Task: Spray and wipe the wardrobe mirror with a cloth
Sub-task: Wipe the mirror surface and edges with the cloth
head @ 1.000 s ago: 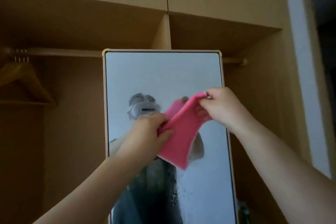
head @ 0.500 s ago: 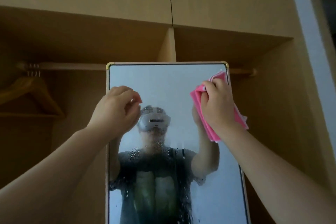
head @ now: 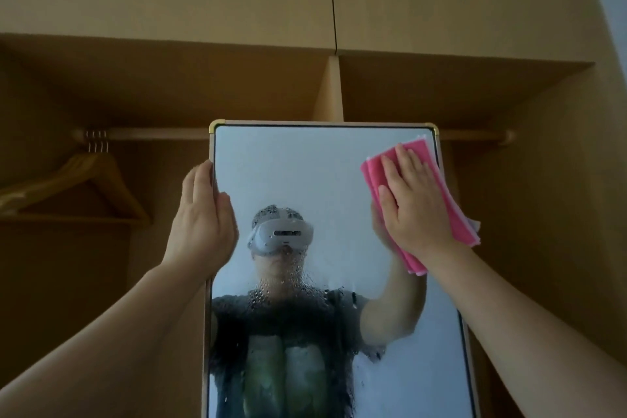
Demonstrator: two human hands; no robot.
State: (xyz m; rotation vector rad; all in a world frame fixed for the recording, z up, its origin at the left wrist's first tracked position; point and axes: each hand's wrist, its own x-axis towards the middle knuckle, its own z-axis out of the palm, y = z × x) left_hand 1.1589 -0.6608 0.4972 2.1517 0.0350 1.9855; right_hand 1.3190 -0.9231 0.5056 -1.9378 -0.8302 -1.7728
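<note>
Right hand (head: 415, 200) is pressing the folded pink cloth (head: 454, 214) flat against the mirror (head: 322, 173) near its top right corner, fingers spread and extended over the cloth, not clenched. Left hand (head: 203, 217) is gripping the mirror's left edge, thumb on the glass, steadying it. Spray droplets (head: 288, 292) are sitting lower down, mid-glass. Best bet: keeping the palm flat and working overlapping strokes downward through the wet patch while bracing the frame.

Dim, warm, soft-focus view; shadowed wardrobe recesses (head: 169, 88).
</note>
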